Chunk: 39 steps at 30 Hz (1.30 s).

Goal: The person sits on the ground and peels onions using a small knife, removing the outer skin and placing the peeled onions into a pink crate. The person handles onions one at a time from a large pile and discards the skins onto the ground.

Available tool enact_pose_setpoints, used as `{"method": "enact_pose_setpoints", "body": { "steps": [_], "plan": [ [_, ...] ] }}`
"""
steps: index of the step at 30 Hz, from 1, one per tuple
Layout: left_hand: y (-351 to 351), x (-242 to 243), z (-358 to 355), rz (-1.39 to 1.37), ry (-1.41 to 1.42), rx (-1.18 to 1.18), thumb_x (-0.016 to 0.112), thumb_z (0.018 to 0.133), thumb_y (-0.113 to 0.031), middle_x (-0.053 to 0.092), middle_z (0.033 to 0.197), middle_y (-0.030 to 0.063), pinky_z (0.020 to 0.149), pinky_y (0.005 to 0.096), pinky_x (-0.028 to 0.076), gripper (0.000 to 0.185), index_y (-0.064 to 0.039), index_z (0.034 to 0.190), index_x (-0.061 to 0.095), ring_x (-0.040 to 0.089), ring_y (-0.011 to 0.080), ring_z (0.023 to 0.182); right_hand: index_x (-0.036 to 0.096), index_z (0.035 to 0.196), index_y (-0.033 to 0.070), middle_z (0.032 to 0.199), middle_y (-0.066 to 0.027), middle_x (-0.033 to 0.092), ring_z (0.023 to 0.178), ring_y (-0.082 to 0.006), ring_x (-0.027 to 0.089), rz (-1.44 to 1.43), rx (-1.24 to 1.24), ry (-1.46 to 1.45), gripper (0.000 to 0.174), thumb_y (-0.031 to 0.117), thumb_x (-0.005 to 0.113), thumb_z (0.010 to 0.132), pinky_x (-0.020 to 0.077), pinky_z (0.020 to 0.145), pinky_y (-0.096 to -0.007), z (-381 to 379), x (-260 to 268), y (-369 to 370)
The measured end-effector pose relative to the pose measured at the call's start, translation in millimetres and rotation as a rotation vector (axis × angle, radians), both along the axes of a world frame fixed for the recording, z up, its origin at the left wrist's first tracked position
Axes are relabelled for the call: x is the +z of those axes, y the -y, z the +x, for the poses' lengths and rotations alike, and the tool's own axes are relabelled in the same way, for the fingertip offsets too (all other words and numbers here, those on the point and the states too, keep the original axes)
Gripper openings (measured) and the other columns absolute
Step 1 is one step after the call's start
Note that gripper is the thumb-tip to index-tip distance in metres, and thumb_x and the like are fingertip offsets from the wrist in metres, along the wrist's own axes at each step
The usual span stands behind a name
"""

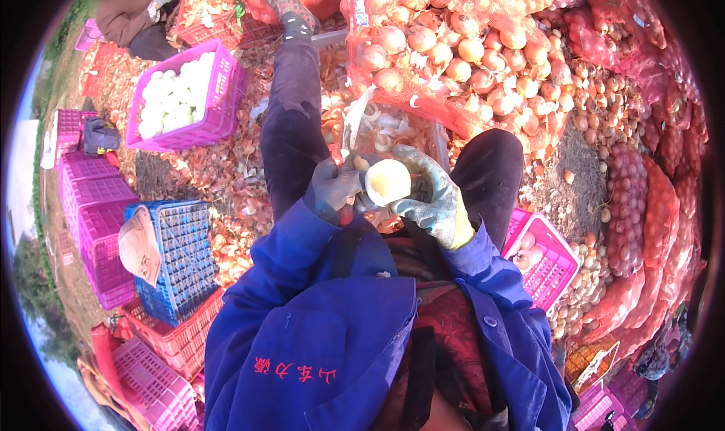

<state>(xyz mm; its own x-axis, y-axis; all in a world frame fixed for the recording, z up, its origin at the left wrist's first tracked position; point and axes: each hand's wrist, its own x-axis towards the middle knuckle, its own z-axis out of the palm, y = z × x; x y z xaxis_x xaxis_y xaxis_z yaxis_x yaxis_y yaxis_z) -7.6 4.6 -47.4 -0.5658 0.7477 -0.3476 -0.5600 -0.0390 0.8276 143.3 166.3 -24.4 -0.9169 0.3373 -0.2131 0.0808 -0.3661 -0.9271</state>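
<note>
My left hand (335, 190), in a grey work glove, grips a knife (355, 117) with red on its handle. The blade points up and away from me. A pale, partly peeled onion (388, 182) is in my right hand (433, 196), whose stained glove has a yellow cuff. The gloves are close together, and the onion's left side is next to my left fingers. Beyond them, between my legs, a light-coloured crate (442, 148) holds onion skins. Unpeeled onions (470, 50) spill from a red mesh sack (430, 105) above it.
White peeled onions fill a pink crate (226, 114) at left. A blue crate (181, 261) with a straw-coloured hat (139, 248) and stacked purple crates (105, 221) stand lower left. Another pink crate (552, 267) is beside my right thigh. Full mesh sacks (627, 210) line the right. Another person (127, 15) sits upper left.
</note>
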Motion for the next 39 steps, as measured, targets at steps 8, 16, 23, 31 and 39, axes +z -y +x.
{"method": "enact_pose_setpoints", "body": {
  "steps": [8,16,23,31,39],
  "plan": [
    [-20.0,32.7,14.7,-0.218,-1.455,0.044,0.072,0.077,-0.007,0.074,0.098,0.0172,0.069,0.0403,0.06,0.038,-0.004,0.115,0.07,0.073,0.039,0.078,0.047,0.146,0.004,0.121,-0.0095,0.067,0.099,-0.0197,0.07,-0.447,-0.113,0.114,0.059,0.037,0.065,0.101,0.0579,0.082,-0.0339,-2.8,-6.2,14.2],
    [-22.6,27.1,9.2,-0.394,-1.254,0.062,0.071,0.083,-0.007,0.073,0.1,0.0191,0.075,0.0384,0.06,0.035,-0.003,0.118,0.07,0.074,0.0375,0.083,0.059,0.131,0.002,0.111,-0.0101,0.07,0.094,-0.0241,0.072,-0.74,-0.096,0.021,0.043,0.035,0.061,0.102,0.0609,0.071,-0.0361,-2.2,-35.6,9.3],
    [-20.8,49.0,21.8,-0.343,-1.262,-0.156,0.08,0.081,-0.021,0.072,0.116,0.0195,0.087,0.0409,0.06,0.051,-0.004,0.128,0.068,0.074,0.0351,0.1,0.056,0.138,0.002,0.119,-0.0109,0.069,0.097,-0.0221,0.072,-0.733,-0.155,-0.026,0.049,0.036,0.06,0.103,0.0628,0.076,-0.0339,-9.3,-23.2,12.9],
    [-14.3,40.1,14.3,-0.294,-1.251,-0.13,0.072,0.076,-0.011,0.074,0.11,0.0175,0.081,0.0418,0.06,0.047,-0.006,0.123,0.07,0.074,0.0366,0.092,0.051,0.142,0.0,0.119,-0.0096,0.068,0.097,-0.0179,0.07,-0.453,-0.029,0.011,0.054,0.023,0.07,0.097,0.0611,0.078,-0.0297,-0.9,-32.2,9.8],
    [-5.5,39.8,-8.0,-0.419,-1.208,-0.138,0.074,0.079,-0.006,0.073,0.081,0.0144,0.067,0.0364,0.057,0.017,-0.002,0.096,0.076,0.073,0.0291,0.073,0.05,0.145,0.002,0.112,-0.0089,0.068,0.091,-0.0151,0.068,-0.056,0.296,0.074,0.075,0.023,0.086,0.082,0.0555,0.077,-0.0278,-5.9,-20.6,7.4]
  ]
}}
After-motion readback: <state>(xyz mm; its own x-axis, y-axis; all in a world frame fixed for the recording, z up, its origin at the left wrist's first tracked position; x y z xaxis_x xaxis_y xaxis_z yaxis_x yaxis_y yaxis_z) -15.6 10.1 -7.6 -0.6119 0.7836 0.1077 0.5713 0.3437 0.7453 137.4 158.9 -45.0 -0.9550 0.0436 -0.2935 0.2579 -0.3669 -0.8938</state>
